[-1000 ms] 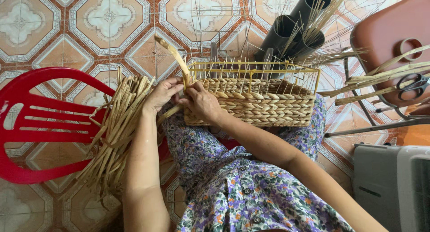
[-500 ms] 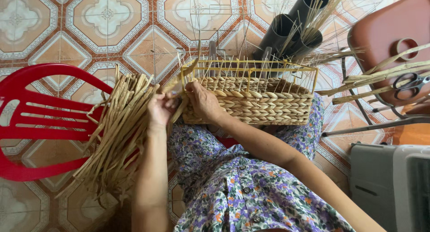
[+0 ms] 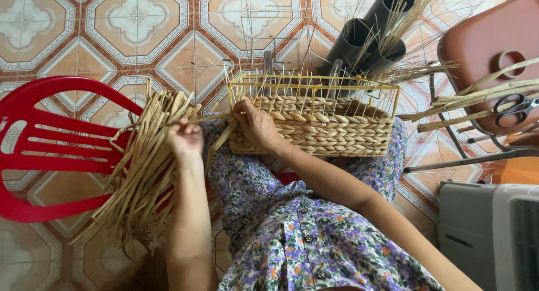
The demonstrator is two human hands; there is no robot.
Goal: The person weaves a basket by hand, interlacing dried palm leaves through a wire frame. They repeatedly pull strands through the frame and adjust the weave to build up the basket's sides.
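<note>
On the lap, left hand (image 3: 185, 138) has pulled a straw strand (image 3: 210, 118) sideways; right hand (image 3: 258, 124) pins the half-woven basket (image 3: 325, 128), tightening the weave.

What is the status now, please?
Left hand pulls a straw strand. Right hand grips woven basket corner. Straw bundle beside, nothing blocking.

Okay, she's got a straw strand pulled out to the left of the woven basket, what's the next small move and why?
Probably pull the pale straw strand taut and tuck it behind the next upright stake: the left hand holds its free end, while the right hand pins it at the corner of the half-woven straw basket on a yellow wire frame.
</note>
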